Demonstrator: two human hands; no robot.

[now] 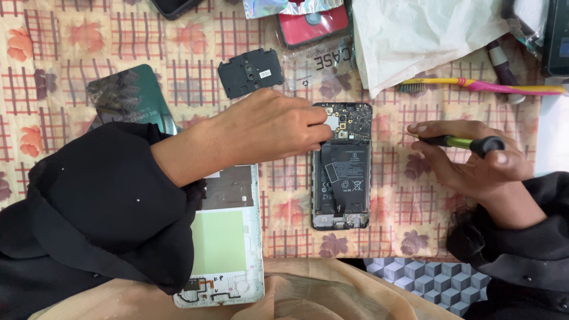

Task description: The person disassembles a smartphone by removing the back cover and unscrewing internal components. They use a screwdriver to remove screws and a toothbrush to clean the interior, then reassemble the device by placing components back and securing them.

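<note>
A: What lies at the centre of the patterned tablecloth (415,201)?

B: An opened smartphone (342,166), back cover off, lying flat with its circuit board towards the top and its black battery (342,178) below.

A: And the left hand (267,127)?

B: It reaches in from the left, fingers drawn narrow, fingertips pinched on a small silvery part (332,122) at the upper left of the board.

A: The right hand (468,160)?

B: Resting on the cloth just right of the phone, loosely curled round a screwdriver (459,142) with a green shaft and black handle, tip pointing towards the phone.

A: Surroundings?

B: A black inner cover plate (250,72) lies above the left hand; a white tablet shell (228,237) sits under the left sleeve, a dark green back cover (127,95) further left. A red phone case (313,24) in clear packaging, white plastic wrap (415,35) and a pink-and-yellow toothbrush (483,86) occupy the top edge
</note>
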